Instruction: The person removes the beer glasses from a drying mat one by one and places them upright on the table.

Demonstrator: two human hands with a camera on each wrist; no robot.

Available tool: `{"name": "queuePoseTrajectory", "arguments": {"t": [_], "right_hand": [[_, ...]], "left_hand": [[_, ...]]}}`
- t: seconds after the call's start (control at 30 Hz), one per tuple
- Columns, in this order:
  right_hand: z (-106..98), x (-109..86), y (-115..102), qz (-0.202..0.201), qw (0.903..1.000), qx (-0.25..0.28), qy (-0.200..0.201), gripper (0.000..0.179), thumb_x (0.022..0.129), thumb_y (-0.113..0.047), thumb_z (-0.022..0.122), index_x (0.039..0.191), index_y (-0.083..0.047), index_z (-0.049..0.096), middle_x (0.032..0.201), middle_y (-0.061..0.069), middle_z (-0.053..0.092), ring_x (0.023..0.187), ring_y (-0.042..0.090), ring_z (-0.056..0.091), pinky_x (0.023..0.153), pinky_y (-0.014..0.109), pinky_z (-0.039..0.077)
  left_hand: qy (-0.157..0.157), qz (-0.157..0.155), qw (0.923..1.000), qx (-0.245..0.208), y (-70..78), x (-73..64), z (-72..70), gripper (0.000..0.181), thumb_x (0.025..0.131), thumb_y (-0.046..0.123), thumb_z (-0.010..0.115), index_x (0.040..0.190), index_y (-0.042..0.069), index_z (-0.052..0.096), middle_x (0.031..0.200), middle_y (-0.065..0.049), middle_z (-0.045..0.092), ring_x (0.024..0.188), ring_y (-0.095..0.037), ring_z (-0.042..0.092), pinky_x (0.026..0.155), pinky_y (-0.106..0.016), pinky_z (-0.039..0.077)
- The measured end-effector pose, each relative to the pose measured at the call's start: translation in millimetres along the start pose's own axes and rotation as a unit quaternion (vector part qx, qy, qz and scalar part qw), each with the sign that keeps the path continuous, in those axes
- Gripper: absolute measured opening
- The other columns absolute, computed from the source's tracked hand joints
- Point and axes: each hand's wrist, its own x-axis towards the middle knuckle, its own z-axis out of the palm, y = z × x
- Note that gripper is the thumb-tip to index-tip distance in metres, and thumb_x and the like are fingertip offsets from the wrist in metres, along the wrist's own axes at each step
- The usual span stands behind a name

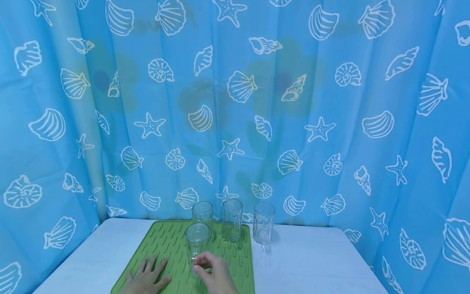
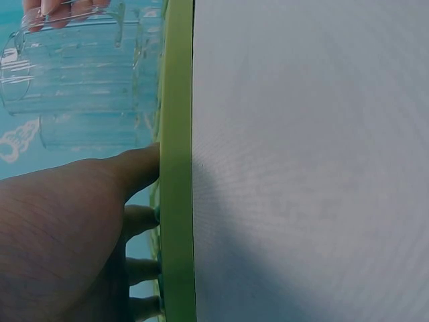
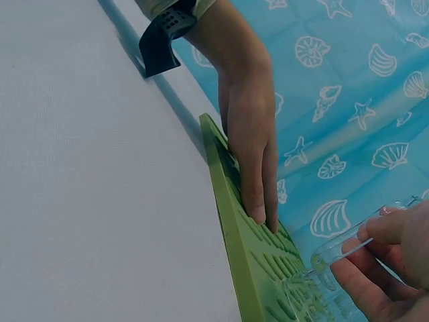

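My left hand (image 1: 147, 278) lies flat, fingers straight, on the green ribbed mat (image 1: 167, 241) near its front left part; the right wrist view shows that left hand (image 3: 251, 144) resting on the mat (image 3: 234, 248). My right hand (image 1: 214, 272) grips the base of a clear glass (image 1: 197, 241) standing upright on the mat. Its fingers (image 3: 379, 265) curl round the glass (image 3: 338, 247). Two more glasses (image 1: 202, 214) (image 1: 232, 218) stand at the mat's back edge. Another glass (image 1: 263, 223) stands on the table just right of the mat.
The white table (image 1: 315, 261) stretches to the right of the mat, with bare table (image 2: 308, 161) beside the mat's edge (image 2: 177, 161). A blue curtain (image 1: 235, 102) printed with shells hangs behind and at both sides.
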Motion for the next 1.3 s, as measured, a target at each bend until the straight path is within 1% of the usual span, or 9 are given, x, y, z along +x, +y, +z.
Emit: {"name": "queuePoseTrajectory", "arguments": {"t": [0.13,0.3,0.4,0.6,0.7,0.8,1.03,1.1,1.3], "right_hand": [[0.2,0.1,2.6,-0.010,0.9999,0.004,0.000,0.014,0.095,-0.023,0.066,0.103,-0.012,0.069,0.099,0.005,0.073,0.083,0.002,0.064,0.067,0.011,0.060],[-2.8,-1.0,3.9,-0.014,0.9999,0.006,0.001,0.014,0.096,-0.024,0.065,0.103,-0.012,0.069,0.097,0.001,0.072,0.082,0.002,0.064,0.065,0.012,0.060],[-6.3,-2.7,2.0,-0.017,0.9998,0.006,0.001,0.015,0.096,-0.024,0.064,0.103,-0.012,0.069,0.097,0.000,0.072,0.082,0.002,0.064,0.064,0.012,0.059],[-14.5,-5.6,-9.7,-0.049,0.9987,-0.007,0.005,0.015,0.098,-0.022,0.062,0.104,-0.010,0.067,0.101,0.013,0.072,0.084,0.003,0.065,0.065,0.012,0.061],[-18.7,-7.2,-16.1,-0.073,0.9968,-0.030,0.013,0.013,0.098,-0.022,0.062,0.103,-0.011,0.066,0.100,0.012,0.072,0.085,0.002,0.064,0.068,0.011,0.062],[-24.0,-9.4,-21.4,-0.082,0.9956,-0.040,0.019,0.012,0.098,-0.022,0.061,0.104,-0.012,0.066,0.101,0.011,0.072,0.086,0.003,0.065,0.069,0.011,0.062],[-43.8,-16.2,-32.3,-0.082,0.9956,-0.036,0.025,0.015,0.099,-0.024,0.061,0.107,-0.013,0.066,0.104,0.010,0.070,0.089,0.007,0.067,0.068,0.012,0.064],[-50.1,-17.7,-35.0,-0.079,0.9956,-0.039,0.032,0.016,0.099,-0.024,0.061,0.108,-0.013,0.066,0.104,0.009,0.070,0.089,0.007,0.066,0.068,0.013,0.063],[-71.9,-22.0,-36.8,-0.100,0.9888,-0.084,0.071,0.016,0.097,-0.025,0.063,0.108,-0.013,0.067,0.102,0.009,0.071,0.089,0.008,0.068,0.070,0.014,0.065]], "left_hand": [[-0.001,0.000,1.0000,-0.004,-1.6,1.7,2.0,0.089,0.086,0.073,0.050,0.147,0.009,0.045,0.151,-0.032,0.032,0.138,-0.063,0.019,0.102,-0.095,0.006],[-0.004,-0.001,0.9999,-0.013,-2.9,3.9,4.4,0.091,0.084,0.076,0.049,0.147,0.010,0.045,0.152,-0.030,0.032,0.138,-0.062,0.018,0.102,-0.095,0.000],[-0.005,0.001,0.9999,-0.014,-4.6,4.9,4.7,0.091,0.084,0.076,0.049,0.147,0.011,0.045,0.152,-0.030,0.032,0.138,-0.062,0.018,0.101,-0.096,0.000],[-0.014,0.004,0.9997,-0.020,-8.3,6.4,3.4,0.093,0.083,0.078,0.048,0.147,0.011,0.044,0.152,-0.030,0.031,0.138,-0.062,0.018,0.101,-0.096,-0.001],[-0.016,0.009,0.9996,-0.022,-10.3,7.4,3.4,0.096,0.082,0.080,0.047,0.147,0.010,0.044,0.152,-0.030,0.031,0.138,-0.063,0.017,0.100,-0.096,-0.001],[-0.018,0.012,0.9995,-0.025,-12.3,8.9,4.2,0.098,0.081,0.081,0.046,0.147,0.009,0.043,0.152,-0.031,0.031,0.138,-0.063,0.017,0.100,-0.096,-0.001],[-0.018,0.013,0.9993,-0.029,-7.8,5.7,1.6,0.090,0.086,0.074,0.049,0.148,0.009,0.043,0.152,-0.031,0.031,0.138,-0.063,0.017,0.101,-0.095,-0.002],[-0.015,0.013,0.9994,-0.028,-6.7,5.1,1.1,0.091,0.085,0.075,0.048,0.148,0.009,0.043,0.152,-0.031,0.031,0.138,-0.063,0.017,0.101,-0.095,-0.001],[-0.009,0.018,0.9995,-0.025,-6.3,4.1,1.3,0.089,0.087,0.073,0.049,0.147,0.008,0.043,0.151,-0.032,0.031,0.138,-0.064,0.017,0.101,-0.096,0.000]]}}
